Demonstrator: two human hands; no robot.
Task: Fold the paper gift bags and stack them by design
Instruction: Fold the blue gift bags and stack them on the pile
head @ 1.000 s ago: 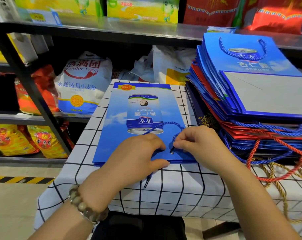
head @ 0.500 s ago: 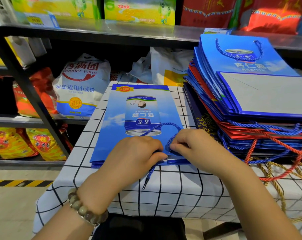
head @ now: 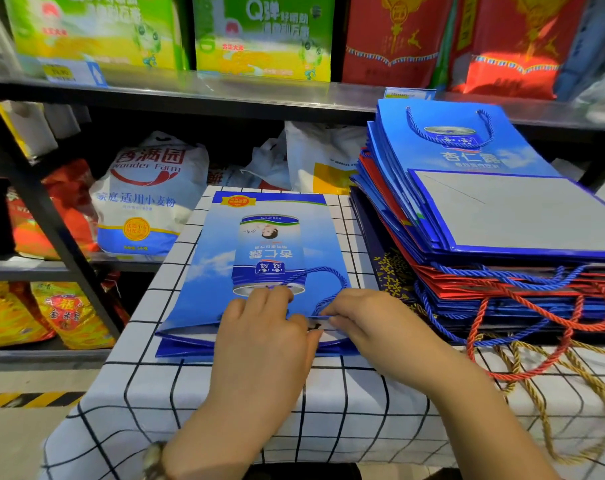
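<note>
Two grips meet at the near rim of the blue gift bag, just below the middle of the frame. My left grip lies knuckles-up. Its fingers are bent over the bag's top layer, the tips rest on the printed can and the thumb is tucked at the rim, so it holds that edge. My right grip comes in from the lower right and pinches the same rim between thumb and forefinger, beside the foot of the blue cord handle.

Both forearms run up from the bottom edge, with a bead bracelet on the left wrist. The bag lies flat on the checked tabletop, its mouth towards me and slightly parted, the cord looped across its face.

At the right of the frame a stack of folded bags sits on the same tabletop, blue over red, with cords spilling off the near edge. At the left, behind, a white flour sack stands on a shelf.
</note>
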